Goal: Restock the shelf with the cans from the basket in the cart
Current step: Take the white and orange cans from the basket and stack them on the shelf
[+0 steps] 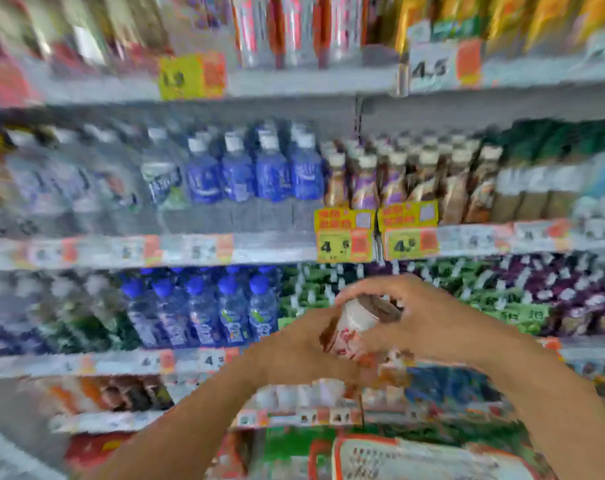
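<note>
light: bright and even all over, no dark shadows | blur: the whole picture is smeared and blocky, worst at the left edge and upper right | price tags [344, 245]: big numbers can be read, small print cannot | edges: shelves [277, 83] bend and lean near the corners | glare: none

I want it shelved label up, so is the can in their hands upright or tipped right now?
Tipped. The can leans with its dark top toward the upper right, held between the left hand and right hand.
</note>
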